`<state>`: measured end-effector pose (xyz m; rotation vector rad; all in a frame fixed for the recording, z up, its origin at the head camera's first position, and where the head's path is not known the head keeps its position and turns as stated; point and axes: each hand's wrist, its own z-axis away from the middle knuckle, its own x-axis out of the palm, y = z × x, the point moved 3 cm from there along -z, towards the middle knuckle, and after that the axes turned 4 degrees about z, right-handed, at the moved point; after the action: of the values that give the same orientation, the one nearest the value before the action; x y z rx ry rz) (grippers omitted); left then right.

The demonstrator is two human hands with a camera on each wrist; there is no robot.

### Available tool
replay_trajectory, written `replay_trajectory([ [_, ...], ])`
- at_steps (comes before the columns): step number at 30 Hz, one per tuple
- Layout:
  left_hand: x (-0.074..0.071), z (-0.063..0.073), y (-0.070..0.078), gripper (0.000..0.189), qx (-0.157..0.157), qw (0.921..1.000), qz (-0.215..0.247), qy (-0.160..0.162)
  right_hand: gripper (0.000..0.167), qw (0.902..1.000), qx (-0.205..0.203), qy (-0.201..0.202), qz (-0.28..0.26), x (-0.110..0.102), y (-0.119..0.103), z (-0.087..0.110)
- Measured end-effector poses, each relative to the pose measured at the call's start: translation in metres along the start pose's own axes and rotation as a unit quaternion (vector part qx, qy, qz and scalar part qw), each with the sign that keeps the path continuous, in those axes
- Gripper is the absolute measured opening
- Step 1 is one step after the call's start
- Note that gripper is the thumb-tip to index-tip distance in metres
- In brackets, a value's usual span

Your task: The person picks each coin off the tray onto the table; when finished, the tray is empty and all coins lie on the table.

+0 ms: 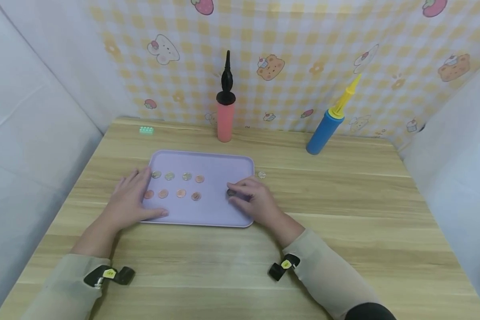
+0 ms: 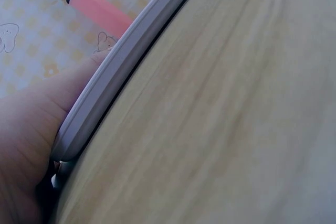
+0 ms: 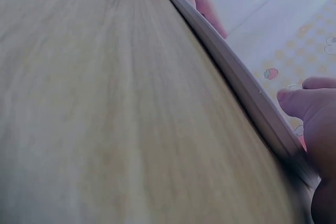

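A lilac tray (image 1: pixel 216 213) lies on the table with several coins in two rows on its left half. The upper row has silvery coins (image 1: pixel 170 176) and one copper coin (image 1: pixel 199 178); copper coins (image 1: pixel 181 193) make up the lower row. My left hand (image 1: pixel 130 200) rests over the tray's left end, its thumb inside the front rim and its fingers stretched along the left side. Over the tray's right part, my right hand (image 1: pixel 256 200) pinches a dark-looking coin (image 1: pixel 231 193) between thumb and fingers. Both wrist views show mainly the tray's outer wall (image 2: pixel 113 66); the coins are hidden there.
Just right of the tray, a silvery coin (image 1: pixel 262 174) lies on the wooden table (image 1: pixel 344 200). Behind stand a pink hand pump (image 1: pixel 225 120) and a leaning blue pump (image 1: pixel 324 133) with a yellow nozzle. A mint toy brick (image 1: pixel 146 130) is at the back left.
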<state>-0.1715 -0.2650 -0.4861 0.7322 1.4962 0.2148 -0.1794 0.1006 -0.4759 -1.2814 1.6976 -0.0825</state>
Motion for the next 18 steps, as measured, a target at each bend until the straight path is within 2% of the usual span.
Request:
replay_trajectory([
  [6, 0.001, -0.001, -0.001, 0.140, 0.002, 1.0000, 0.000, -0.002, 0.034, 0.9998, -0.008, -0.003, 0.020, -0.007, 0.002, 0.009],
  [13, 0.000, -0.001, -0.001, 0.140, 0.000, 1.0000, -0.003, -0.004, 0.034, 0.9979, 0.052, -0.021, 0.033, -0.020, 0.004, 0.025],
  [18, 0.000, -0.001, 0.000, 0.141, -0.003, 1.0000, -0.001, -0.003, 0.033, 0.9939, 0.093, -0.008, 0.059, -0.028, 0.006, 0.033],
])
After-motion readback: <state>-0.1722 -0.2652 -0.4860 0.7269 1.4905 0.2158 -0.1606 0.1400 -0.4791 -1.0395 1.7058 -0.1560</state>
